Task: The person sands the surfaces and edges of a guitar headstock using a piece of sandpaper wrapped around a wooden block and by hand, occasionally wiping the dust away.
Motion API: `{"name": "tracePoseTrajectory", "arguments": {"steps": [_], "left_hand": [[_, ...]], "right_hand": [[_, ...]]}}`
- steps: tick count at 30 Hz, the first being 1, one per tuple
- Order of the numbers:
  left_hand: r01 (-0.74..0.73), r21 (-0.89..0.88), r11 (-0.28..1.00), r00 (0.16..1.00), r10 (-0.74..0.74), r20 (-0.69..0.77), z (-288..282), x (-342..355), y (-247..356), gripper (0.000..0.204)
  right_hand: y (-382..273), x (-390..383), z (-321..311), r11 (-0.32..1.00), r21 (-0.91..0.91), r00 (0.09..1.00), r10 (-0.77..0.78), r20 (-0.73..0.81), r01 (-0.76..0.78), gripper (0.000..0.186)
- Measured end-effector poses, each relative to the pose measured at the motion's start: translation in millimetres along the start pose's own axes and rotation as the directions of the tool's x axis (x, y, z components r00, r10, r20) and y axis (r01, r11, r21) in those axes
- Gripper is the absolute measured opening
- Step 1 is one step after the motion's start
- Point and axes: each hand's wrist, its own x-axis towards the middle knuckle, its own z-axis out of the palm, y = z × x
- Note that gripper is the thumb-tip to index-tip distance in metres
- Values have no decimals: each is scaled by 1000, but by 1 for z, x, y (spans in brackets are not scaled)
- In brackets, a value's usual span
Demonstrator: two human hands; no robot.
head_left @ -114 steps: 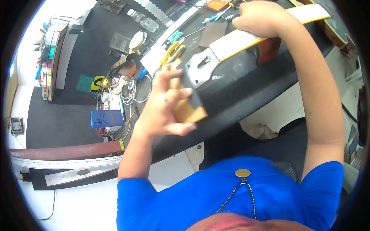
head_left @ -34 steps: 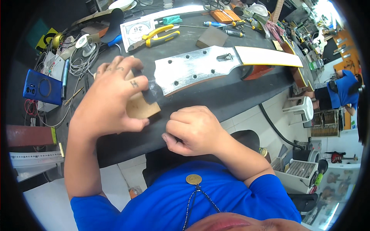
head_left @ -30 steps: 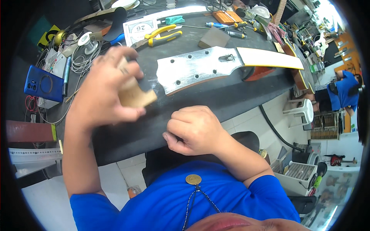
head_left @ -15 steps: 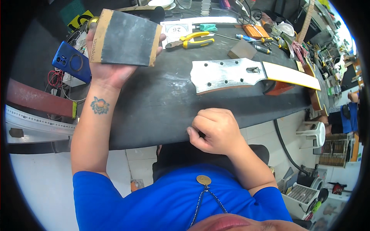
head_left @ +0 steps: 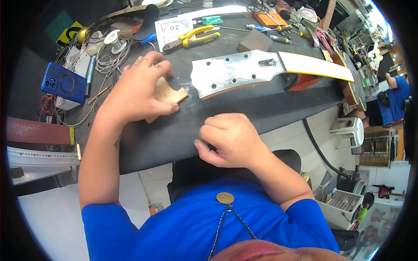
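Note:
My left hand [head_left: 140, 87] is closed over a sanding block [head_left: 167, 93] low at the table, thumb along its near edge and fingers across it. The block's pale wooden side faces up; its dark abrasive face is hidden, and so is much of the block under my palm. Just right of it lies a guitar neck, its headstock [head_left: 230, 71] bare silvery with several round holes. A yellow-edged strip [head_left: 315, 66] covers its fretboard. My right hand [head_left: 228, 140] is a loose fist at the table's front edge, with nothing showing in its fingers.
Beyond the headstock lie yellow-handled pliers [head_left: 191, 38], a printed paper sheet [head_left: 173, 31], a grey-brown block [head_left: 254, 41] and several screwdrivers [head_left: 278, 38]. A blue phone [head_left: 64, 82], tangled cables and a wire spool [head_left: 114, 41] crowd the left. A neck support [head_left: 302, 81] stands under the fretboard.
My left hand has turned palm down and lowered the sanding block toward the table, dark face now hidden. My right fist keeps its shape. The whole view has shifted slightly.

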Motion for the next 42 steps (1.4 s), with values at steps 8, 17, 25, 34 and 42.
{"name": "tracePoseTrajectory", "arguments": {"steps": [8, 17, 25, 34, 42], "left_hand": [[62, 12, 998, 997, -62, 47, -2, -1, 10, 66], [-130, -60, 990, 983, 121, -135, -4, -1, 13, 63], [-305, -259, 917, 929, 225, -295, 7, 0, 33, 68], [-369, -69, 927, 899, 338, -279, 9, 1, 35, 73], [-517, -157, 842, 845, 472, -251, 1, -1, 35, 58]], "right_hand": [[0, -1, -2, 1000, -7, 1000, 4, 24, -4, 27], [-2, 0, -5, 999, -34, 998, 7, 54, -5, 26], [-2, 1, -7, 997, -70, 996, 19, 87, -13, 25], [-1, 1, -7, 998, -60, 998, 4, 68, 0, 22], [-1, 1, -6, 998, -59, 998, -4, 63, 8, 22]]}}
